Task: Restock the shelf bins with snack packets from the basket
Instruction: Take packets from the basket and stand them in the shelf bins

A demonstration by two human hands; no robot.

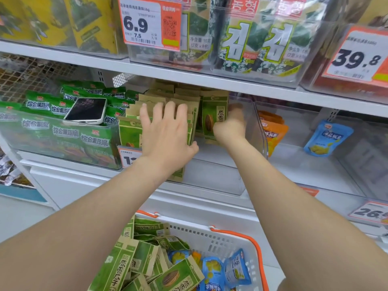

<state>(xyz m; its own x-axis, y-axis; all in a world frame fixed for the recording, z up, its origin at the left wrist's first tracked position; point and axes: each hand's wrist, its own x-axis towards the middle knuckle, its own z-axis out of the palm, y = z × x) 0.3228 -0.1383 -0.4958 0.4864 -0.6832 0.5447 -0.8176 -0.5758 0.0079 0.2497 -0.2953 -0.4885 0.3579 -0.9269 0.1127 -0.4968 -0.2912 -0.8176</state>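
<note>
Pressing the left grip [168,131] flat, fingers spread and holding nothing, against the standing row of seed packets [184,106] in the clear bin [214,177], shoving them left. Pinching one more upright packet [213,118] with the right grip [230,127], curled round its right edge, bit blurry tbh. Stands just right of the gap, long axis vertical, face forward, so probably just needs sliding left into that slot, right grip being the nearer one. Reads 原香 on the front, 原香瓜子 on the spares [144,261] down in the basket [233,234]. Also a 6.9 tag [147,24] and a 39.8 tag [357,57] above, 综合果蔬脆 on the green bags [63,131] next door.
</note>
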